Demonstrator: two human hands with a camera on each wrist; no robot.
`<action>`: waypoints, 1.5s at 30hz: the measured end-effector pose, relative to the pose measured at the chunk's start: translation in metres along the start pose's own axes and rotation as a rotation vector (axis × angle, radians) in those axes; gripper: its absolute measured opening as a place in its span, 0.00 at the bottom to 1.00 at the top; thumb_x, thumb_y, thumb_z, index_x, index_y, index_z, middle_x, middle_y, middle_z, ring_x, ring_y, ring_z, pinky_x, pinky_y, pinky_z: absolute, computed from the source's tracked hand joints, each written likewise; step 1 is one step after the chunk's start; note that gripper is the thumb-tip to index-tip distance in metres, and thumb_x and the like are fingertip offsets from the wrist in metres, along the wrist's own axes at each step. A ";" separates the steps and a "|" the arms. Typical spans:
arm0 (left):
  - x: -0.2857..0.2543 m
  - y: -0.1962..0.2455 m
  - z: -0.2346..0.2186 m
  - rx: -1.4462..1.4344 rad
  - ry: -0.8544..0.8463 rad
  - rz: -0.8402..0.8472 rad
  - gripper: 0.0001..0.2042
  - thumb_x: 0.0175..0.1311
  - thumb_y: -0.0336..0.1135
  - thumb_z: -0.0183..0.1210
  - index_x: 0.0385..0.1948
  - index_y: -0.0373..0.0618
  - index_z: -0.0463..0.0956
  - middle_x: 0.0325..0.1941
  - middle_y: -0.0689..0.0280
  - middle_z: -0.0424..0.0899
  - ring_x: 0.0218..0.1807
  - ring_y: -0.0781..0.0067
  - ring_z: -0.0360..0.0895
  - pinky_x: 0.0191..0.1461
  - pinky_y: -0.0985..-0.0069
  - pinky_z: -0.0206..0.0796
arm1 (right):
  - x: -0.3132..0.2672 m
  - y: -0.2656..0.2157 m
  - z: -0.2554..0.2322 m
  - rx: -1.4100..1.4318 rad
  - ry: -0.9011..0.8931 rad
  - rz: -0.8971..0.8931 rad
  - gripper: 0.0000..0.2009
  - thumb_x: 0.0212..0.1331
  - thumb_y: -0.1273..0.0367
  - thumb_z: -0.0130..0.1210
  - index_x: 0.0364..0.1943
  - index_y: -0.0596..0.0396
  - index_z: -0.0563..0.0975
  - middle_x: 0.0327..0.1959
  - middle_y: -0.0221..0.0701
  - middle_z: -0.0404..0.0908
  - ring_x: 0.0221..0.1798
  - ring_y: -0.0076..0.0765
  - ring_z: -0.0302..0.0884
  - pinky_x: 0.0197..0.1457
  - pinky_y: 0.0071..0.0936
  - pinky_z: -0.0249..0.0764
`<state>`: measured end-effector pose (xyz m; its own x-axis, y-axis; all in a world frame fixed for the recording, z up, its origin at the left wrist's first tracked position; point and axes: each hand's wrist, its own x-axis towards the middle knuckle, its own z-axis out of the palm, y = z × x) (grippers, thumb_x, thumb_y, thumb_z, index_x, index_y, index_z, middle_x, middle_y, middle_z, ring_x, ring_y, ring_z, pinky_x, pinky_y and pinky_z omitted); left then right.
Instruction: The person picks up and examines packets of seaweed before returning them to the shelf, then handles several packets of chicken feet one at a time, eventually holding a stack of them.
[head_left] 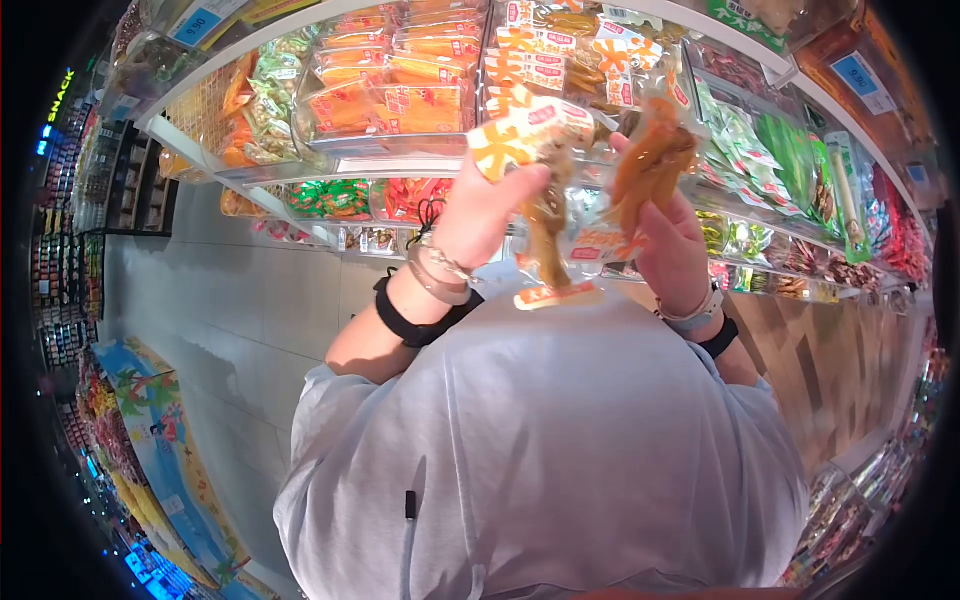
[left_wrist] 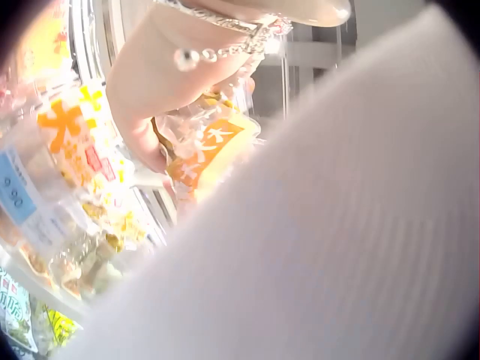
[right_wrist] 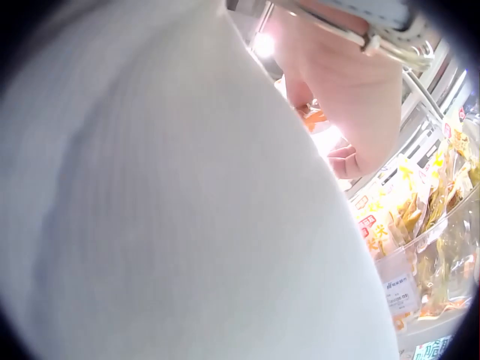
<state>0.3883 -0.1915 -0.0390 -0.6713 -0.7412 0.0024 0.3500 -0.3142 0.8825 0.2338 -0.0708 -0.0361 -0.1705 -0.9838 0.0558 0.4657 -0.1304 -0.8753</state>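
Observation:
In the head view both hands are raised in front of the chest, each with a clear snack packet. My left hand (head_left: 482, 212) pinches a packet with brown contents (head_left: 545, 225) and an orange-and-white printed label, its thumb lying across the front. My right hand (head_left: 672, 255) grips a packet with orange-brown contents (head_left: 655, 165), tilted beside the first one. In the left wrist view the left hand (left_wrist: 176, 82) curls round its packet (left_wrist: 210, 154). The right wrist view shows the right hand (right_wrist: 349, 94) with curled fingers; the sleeve hides most of its packet.
Behind the hands, a white shelf (head_left: 390, 150) bears clear bins of packets, among them orange packs (head_left: 420, 100) and green packs (head_left: 785, 150). A lower shelf holds red packs (head_left: 415, 195). Price tags (head_left: 862, 82) hang above. A beach-printed display (head_left: 165, 430) stands at left on the tiled floor.

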 end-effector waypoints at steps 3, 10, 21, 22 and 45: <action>0.013 0.044 -0.040 -0.110 0.039 -0.063 0.15 0.57 0.30 0.52 0.46 0.38 0.66 0.42 0.63 0.76 0.42 0.71 0.76 0.44 0.74 0.70 | 0.003 -0.008 -0.011 0.011 0.076 0.013 0.11 0.58 0.70 0.48 0.44 0.58 0.70 0.33 0.24 0.72 0.33 0.16 0.65 0.34 0.17 0.61; 0.112 0.098 -0.112 -0.053 0.143 -0.034 0.12 0.60 0.33 0.49 0.43 0.38 0.68 0.38 0.61 0.77 0.39 0.66 0.77 0.43 0.69 0.72 | 0.014 -0.046 -0.041 -0.497 0.115 0.295 0.20 0.51 0.72 0.53 0.49 0.60 0.66 0.39 0.28 0.73 0.38 0.16 0.69 0.36 0.16 0.69; 0.208 0.070 -0.187 0.118 0.398 0.105 0.13 0.57 0.36 0.56 0.40 0.42 0.69 0.39 0.59 0.74 0.43 0.65 0.72 0.43 0.68 0.68 | 0.037 -0.090 -0.058 -1.176 -0.035 0.163 0.08 0.45 0.76 0.55 0.31 0.64 0.73 0.24 0.26 0.74 0.29 0.17 0.70 0.38 0.17 0.71; 0.194 0.076 -0.179 0.118 0.395 0.096 0.13 0.57 0.36 0.56 0.40 0.42 0.69 0.39 0.59 0.74 0.43 0.65 0.72 0.43 0.68 0.68 | 0.042 -0.088 -0.057 -1.172 -0.029 0.171 0.08 0.45 0.76 0.55 0.31 0.64 0.73 0.24 0.26 0.74 0.29 0.17 0.70 0.38 0.17 0.71; 0.167 0.071 -0.148 1.266 0.756 0.555 0.40 0.40 0.44 0.66 0.50 0.25 0.54 0.51 0.44 0.61 0.60 0.56 0.54 0.62 0.64 0.48 | 0.097 -0.007 -0.056 -1.292 -0.211 -0.118 0.08 0.47 0.68 0.56 0.32 0.55 0.76 0.22 0.34 0.77 0.26 0.32 0.75 0.32 0.24 0.70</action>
<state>0.3975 -0.4255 -0.0456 -0.0454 -0.8258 0.5621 -0.5802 0.4799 0.6581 0.1655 -0.1587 -0.0511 0.0403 -0.9902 0.1335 -0.7243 -0.1210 -0.6788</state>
